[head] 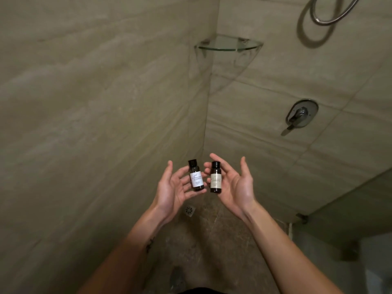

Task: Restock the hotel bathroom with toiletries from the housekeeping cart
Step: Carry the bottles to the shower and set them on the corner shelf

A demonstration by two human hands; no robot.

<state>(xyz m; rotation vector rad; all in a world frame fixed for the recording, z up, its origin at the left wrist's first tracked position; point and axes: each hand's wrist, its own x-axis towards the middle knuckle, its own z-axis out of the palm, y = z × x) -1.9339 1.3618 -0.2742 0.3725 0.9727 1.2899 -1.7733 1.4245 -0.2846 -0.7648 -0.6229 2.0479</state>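
I stand in a tiled shower corner with both palms turned up in front of me. A small dark bottle with a white label [196, 176] lies across the fingers of my left hand [171, 187]. A second dark bottle with a beige label [216, 177] lies on the fingers of my right hand [235, 187]. Both thumbs stand away from the bottles and the fingers are only slightly bent. A glass corner shelf [229, 46] hangs on the wall well above my hands, with nothing on it.
A chrome shower valve [301, 115] sits on the right wall and a metal shower hose [324, 18] loops at the top right. A floor drain [189, 211] lies below my hands. A glass partition [350, 209] stands at the right.
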